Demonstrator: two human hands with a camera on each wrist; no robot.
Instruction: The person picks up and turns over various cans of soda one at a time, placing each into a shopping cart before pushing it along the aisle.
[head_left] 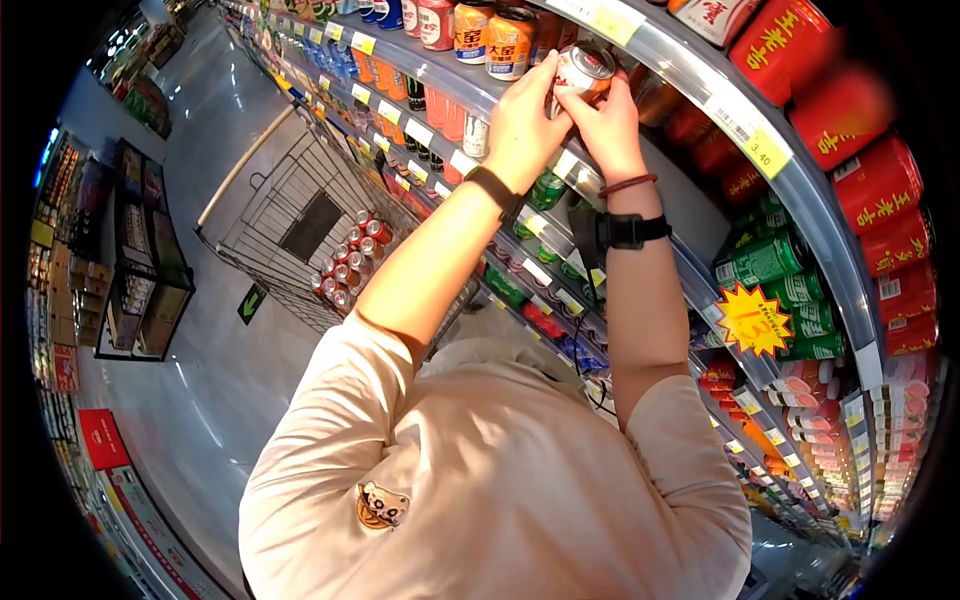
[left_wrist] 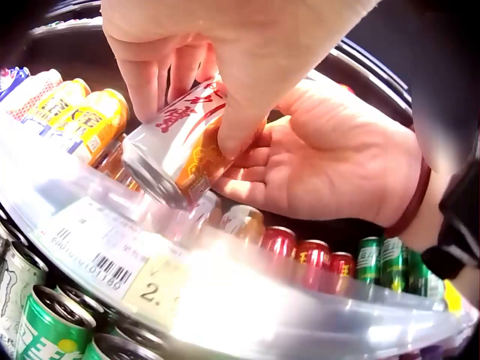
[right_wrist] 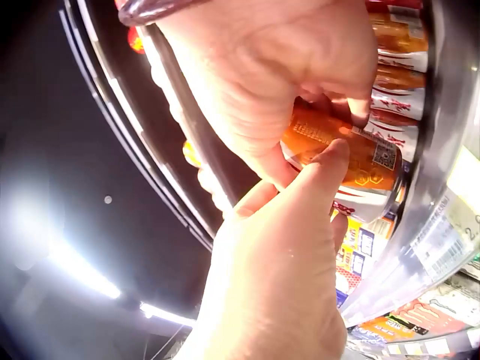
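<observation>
Both hands hold a drink can [head_left: 585, 68] with a white and orange body and red lettering, at the edge of a shelf. My left hand [head_left: 527, 128] grips it between thumb and fingers, the thumb lying along its orange side in the left wrist view. From the other side my right hand [head_left: 607, 128] holds the same can, its fingertips [left_wrist: 244, 180] against the lower side. The can [right_wrist: 352, 161] lies tilted on its side in the wrist views, its silver end sticking out past the hands. Part of its body is hidden by the fingers.
Orange cans [head_left: 512, 42] stand left of the hands on the shelf, red cans [head_left: 875, 195] and green cans [head_left: 765, 260] to the right. Price tags line the shelf edge [left_wrist: 112, 251]. A shopping cart [head_left: 290, 215] holding several red-and-silver cans [head_left: 350, 262] stands at the left.
</observation>
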